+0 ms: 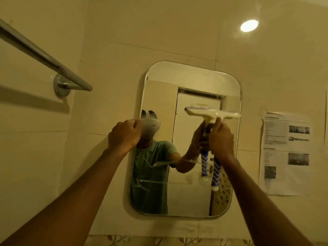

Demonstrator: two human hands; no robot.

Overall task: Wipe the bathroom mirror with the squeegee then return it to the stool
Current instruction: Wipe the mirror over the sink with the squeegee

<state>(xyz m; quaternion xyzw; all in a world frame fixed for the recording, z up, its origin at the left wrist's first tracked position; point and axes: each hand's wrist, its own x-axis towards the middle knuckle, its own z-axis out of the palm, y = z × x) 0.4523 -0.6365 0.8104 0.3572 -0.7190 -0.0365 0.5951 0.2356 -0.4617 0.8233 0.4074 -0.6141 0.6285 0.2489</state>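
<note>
Cream plastic heads the squeegee point(213, 113), its blade lying level across the upper right of the mirror point(186, 82). The blue chevron handle runs downward through the right grip point(221, 139), which is clenched round it just under the head. The left grip point(124, 134) curls over the mirror's left edge, well apart. A downward pull would likely follow the handle's axis. No stool shows.

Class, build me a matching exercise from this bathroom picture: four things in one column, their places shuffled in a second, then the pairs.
1 squeegee
2 towel rail
3 printed sheet
4 left hand

A on the wall right of the mirror
B curled at the mirror's left edge
C on the wall, upper left
D in the right hand, held up to the mirror

Pairs: 1-D, 2-C, 3-A, 4-B
</note>
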